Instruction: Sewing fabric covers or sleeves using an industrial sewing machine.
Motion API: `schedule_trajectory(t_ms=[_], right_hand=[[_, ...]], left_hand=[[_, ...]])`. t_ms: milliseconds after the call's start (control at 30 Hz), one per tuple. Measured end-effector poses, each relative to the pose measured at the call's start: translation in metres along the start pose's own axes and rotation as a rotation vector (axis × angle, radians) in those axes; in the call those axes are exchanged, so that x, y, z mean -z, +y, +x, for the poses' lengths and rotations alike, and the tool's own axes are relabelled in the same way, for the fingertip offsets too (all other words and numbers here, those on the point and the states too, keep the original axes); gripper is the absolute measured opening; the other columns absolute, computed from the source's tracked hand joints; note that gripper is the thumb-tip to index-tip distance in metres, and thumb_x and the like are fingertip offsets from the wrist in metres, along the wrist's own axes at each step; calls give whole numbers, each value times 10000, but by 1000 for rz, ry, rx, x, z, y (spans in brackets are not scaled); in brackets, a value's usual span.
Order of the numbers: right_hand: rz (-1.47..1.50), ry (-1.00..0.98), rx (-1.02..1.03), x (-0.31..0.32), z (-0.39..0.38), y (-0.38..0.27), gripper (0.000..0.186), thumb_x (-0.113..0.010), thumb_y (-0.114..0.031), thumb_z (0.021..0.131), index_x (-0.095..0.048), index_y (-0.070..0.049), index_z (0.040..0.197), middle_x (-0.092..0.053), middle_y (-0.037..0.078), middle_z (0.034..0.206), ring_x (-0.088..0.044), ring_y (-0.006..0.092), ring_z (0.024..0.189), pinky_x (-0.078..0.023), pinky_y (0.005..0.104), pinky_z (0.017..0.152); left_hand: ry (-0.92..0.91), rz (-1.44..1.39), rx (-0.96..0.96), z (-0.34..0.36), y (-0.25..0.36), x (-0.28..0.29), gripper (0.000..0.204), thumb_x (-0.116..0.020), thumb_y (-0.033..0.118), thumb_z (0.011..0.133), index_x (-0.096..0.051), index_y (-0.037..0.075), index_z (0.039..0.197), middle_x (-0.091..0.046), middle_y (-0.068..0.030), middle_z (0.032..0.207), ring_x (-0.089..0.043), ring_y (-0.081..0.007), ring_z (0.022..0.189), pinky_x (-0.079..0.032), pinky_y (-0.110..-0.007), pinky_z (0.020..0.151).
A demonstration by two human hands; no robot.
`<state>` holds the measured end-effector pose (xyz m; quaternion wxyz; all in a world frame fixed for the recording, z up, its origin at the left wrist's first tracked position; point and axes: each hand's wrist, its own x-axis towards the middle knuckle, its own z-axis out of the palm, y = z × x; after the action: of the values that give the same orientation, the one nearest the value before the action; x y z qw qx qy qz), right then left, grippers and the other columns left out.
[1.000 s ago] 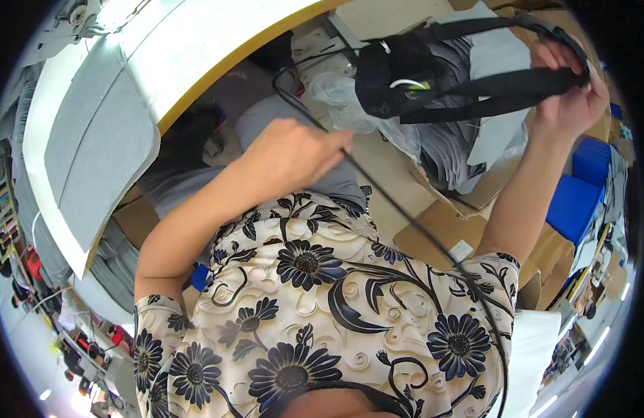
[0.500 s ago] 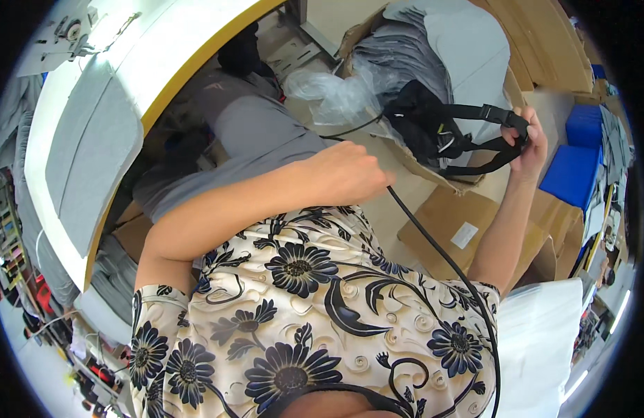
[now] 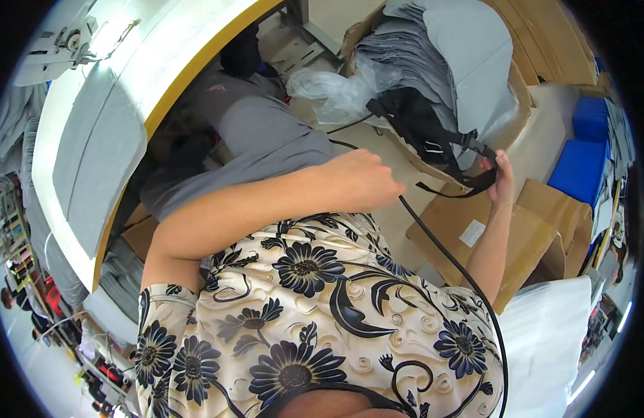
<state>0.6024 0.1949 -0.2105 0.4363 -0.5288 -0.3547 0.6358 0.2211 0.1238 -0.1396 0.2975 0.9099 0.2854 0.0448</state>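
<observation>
My left hand [image 3: 363, 182] is closed around a thin black cable [image 3: 447, 254], which runs on down past my right side. Farther right, my right hand [image 3: 501, 180] grips a black strap [image 3: 480, 182] near its plastic buckle [image 3: 473, 141]. That strap belongs to a black fabric harness or bag [image 3: 409, 118]; which of the two I cannot tell. It lies against the edge of an open carton [image 3: 522, 104] filled with stacked grey fabric panels [image 3: 402, 56]. Clear plastic film [image 3: 329, 94] is bunched beside it.
A white worktable [image 3: 50, 174] with a yellow edge stands at my left; a grey panel [image 3: 102, 153] and part of a machine [image 3: 67, 42] are on it. Brown cardboard [image 3: 503, 233] is at the right, with blue bins [image 3: 578, 164] beyond. White sheeting [image 3: 548, 341] is nearby.
My right hand has moved left and down with the strap, which now hangs slacker. The black fabric piece has shifted slightly left. My left hand stays closed on the cable, slightly farther right.
</observation>
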Motion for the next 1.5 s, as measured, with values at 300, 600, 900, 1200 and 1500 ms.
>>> schedule_trajectory(t_ms=[300,600,900,1200,1500], right_hand=[[-660,860,-21,116,-89,202,257,-570,-229,946,-654,13,928,-658,70,843,-594,174,738,-491,332,685],[-217,-883,391,-269,-103,43,196,-660,-51,848,-590,-36,665,-569,58,639,-542,172,578,-424,346,563],[482,-1816,1339,-527,-183,-36,250,-609,-201,781,-538,-96,566,-566,66,580,-583,266,525,-439,401,469],[-410,-2381,1461,-497,-33,16,329,-535,-306,936,-573,-87,694,-591,90,642,-604,315,594,-492,428,532],[-477,-1354,445,-356,-35,30,209,-631,-18,879,-616,8,672,-632,103,648,-599,203,531,-461,296,503]], left_hand=[[113,-17,-57,3,10,-11,201,-554,268,923,-584,73,887,-614,-128,585,-651,-358,602,-501,-459,548],[79,-338,-64,2,-47,36,581,-683,397,852,-562,99,1336,-663,-182,693,-681,-322,666,-529,-392,564],[1052,-901,876,-139,-75,16,282,-572,260,993,-687,43,1133,-662,-33,714,-561,-64,539,-446,-204,503],[633,94,772,-217,15,-90,273,-615,260,921,-679,78,1113,-704,-121,857,-688,-227,775,-538,-324,659],[1264,508,960,-233,7,52,256,-735,183,806,-709,63,1031,-614,-74,763,-609,-259,695,-508,-361,608]])
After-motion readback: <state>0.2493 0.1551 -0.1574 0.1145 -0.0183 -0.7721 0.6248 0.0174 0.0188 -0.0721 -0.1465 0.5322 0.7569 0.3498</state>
